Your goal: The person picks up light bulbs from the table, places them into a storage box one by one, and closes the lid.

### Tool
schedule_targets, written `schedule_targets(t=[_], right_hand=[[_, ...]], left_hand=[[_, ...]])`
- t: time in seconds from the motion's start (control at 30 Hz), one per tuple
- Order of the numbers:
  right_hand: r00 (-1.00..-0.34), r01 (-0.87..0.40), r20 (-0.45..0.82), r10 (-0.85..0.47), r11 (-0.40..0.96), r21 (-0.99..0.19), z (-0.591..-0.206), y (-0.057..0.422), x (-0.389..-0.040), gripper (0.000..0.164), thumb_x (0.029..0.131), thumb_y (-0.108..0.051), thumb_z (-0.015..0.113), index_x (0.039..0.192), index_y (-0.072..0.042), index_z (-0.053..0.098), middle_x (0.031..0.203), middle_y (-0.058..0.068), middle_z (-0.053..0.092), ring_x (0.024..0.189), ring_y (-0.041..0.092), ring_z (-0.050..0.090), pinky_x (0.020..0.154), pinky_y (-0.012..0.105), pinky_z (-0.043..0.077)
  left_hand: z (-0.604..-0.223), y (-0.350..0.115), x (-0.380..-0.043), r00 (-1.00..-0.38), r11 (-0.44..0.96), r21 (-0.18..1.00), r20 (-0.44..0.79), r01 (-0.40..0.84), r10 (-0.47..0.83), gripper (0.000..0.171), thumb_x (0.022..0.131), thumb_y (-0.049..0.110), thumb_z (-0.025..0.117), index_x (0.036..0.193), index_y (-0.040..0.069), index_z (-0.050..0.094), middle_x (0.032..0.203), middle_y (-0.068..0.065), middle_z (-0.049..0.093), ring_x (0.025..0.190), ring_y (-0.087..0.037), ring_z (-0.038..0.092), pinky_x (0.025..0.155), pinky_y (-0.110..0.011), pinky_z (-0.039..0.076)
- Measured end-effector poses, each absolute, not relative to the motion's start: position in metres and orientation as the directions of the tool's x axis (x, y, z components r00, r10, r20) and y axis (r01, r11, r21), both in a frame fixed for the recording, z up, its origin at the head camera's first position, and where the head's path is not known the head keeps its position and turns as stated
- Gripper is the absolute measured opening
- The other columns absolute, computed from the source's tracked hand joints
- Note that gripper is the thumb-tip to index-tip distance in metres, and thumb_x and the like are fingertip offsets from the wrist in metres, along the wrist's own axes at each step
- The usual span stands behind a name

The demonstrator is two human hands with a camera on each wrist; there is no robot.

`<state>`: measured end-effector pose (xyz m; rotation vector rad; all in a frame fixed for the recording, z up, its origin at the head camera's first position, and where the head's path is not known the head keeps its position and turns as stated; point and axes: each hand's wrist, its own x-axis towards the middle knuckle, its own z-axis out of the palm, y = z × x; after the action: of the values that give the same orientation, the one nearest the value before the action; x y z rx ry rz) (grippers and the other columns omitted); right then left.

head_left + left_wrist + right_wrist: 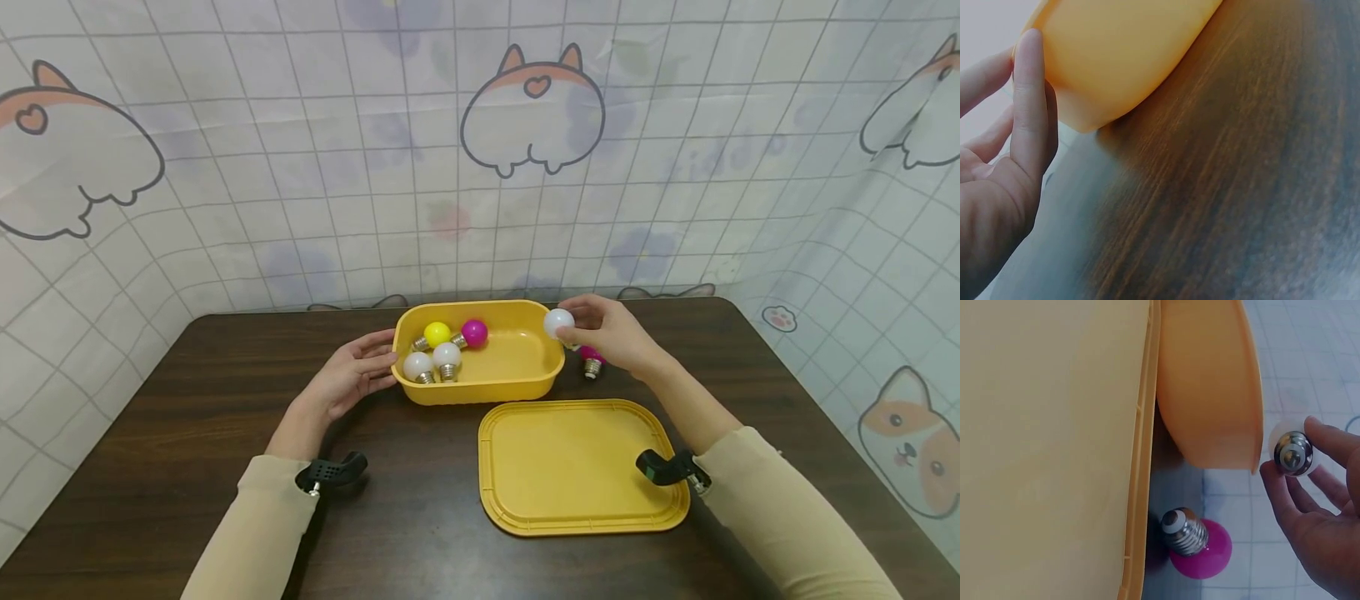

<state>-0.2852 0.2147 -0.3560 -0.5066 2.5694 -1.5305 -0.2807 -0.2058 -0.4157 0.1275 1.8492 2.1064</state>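
Pinching a white bulb (558, 321), your right hand (617, 335) sits at the right end of the yellow box (480, 392); thumb and fingers are narrowed on the bulb, its metal base facing the right wrist camera; it's just beside the box rim in that view, clear of the items already inside; your left hand (347, 377) rests against the box's left end, fingers mostly straight and spread, thumb touching the outside, no bulb in it.

Inside the box, all bunched to the left: a yellow bulb (437, 334) at the back; a magenta bulb (474, 332) right of it, base pointing left; two more white bulbs in front, one nearer the left wall (417, 367), the other beside it (447, 355), bases toward you; the right half of the box floor shows bare.

Outside, a second magenta bulb (1207, 556) lies under your right hand, near the box's right end, base toward you; the flat yellow lid (581, 467) lies in front of the box, shifted right, your right forearm and black wrist strap (667, 468) over its edge; everything's on a dark wood table (420, 500); behind it, a tile-patterned backdrop (360, 208) with corgi drawings.
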Motion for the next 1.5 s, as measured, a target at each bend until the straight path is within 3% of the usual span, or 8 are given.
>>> schedule_targets(t=[0.53, 0.77, 1.13, 1.5], right_hand=[[-0.915, -0.266, 0.091, -0.392, 0.420, -0.868, -0.355, 0.189, -0.286, 0.045, 0.097, -0.021, 0.076, 0.135, -0.005, 0.060, 0.123, 0.014, 0.066, 0.106, 0.028, 0.065, 0.091, 0.052, 0.056], [-0.906, -0.270, 0.095, -0.412, 0.390, -0.880, -0.358, 0.178, -0.289, 0.040, 0.097, -0.016, 0.075, 0.133, -0.004, 0.061, 0.124, 0.016, 0.065, 0.101, 0.029, 0.067, 0.091, 0.057, 0.055], [-0.898, -0.283, 0.092, -0.431, 0.404, -0.870, -0.367, 0.163, -0.293, 0.041, 0.094, -0.017, 0.078, 0.131, -0.005, 0.063, 0.126, 0.013, 0.064, 0.107, 0.029, 0.066, 0.088, 0.041, 0.059], [-0.893, -0.259, 0.071, -0.445, 0.378, -0.889, -0.369, 0.150, -0.297, 0.045, 0.093, -0.015, 0.079, 0.133, -0.003, 0.061, 0.128, 0.015, 0.063, 0.107, 0.030, 0.066, 0.086, 0.038, 0.060]], left_hand=[[-0.415, -0.207, -0.280, -0.935, -0.089, 0.978, -0.152, -0.190, 0.321, 0.063, 0.105, 0.009, 0.060, 0.160, 0.005, 0.030, 0.152, -0.025, 0.041, 0.106, -0.017, 0.067, 0.091, -0.029, 0.058], [-0.415, -0.207, -0.280, -0.934, -0.089, 0.979, -0.144, -0.182, 0.326, 0.064, 0.105, 0.010, 0.061, 0.160, 0.005, 0.030, 0.152, -0.026, 0.041, 0.106, -0.017, 0.067, 0.091, -0.030, 0.058], [-0.414, -0.208, -0.280, -0.934, -0.092, 0.977, -0.155, -0.194, 0.322, 0.064, 0.104, 0.009, 0.062, 0.160, 0.006, 0.030, 0.152, -0.026, 0.041, 0.104, -0.017, 0.068, 0.090, -0.029, 0.058], [-0.417, -0.208, -0.281, -0.935, -0.096, 0.977, -0.153, -0.193, 0.321, 0.064, 0.104, 0.010, 0.062, 0.160, 0.006, 0.030, 0.151, -0.025, 0.042, 0.102, -0.016, 0.068, 0.089, -0.029, 0.058]])
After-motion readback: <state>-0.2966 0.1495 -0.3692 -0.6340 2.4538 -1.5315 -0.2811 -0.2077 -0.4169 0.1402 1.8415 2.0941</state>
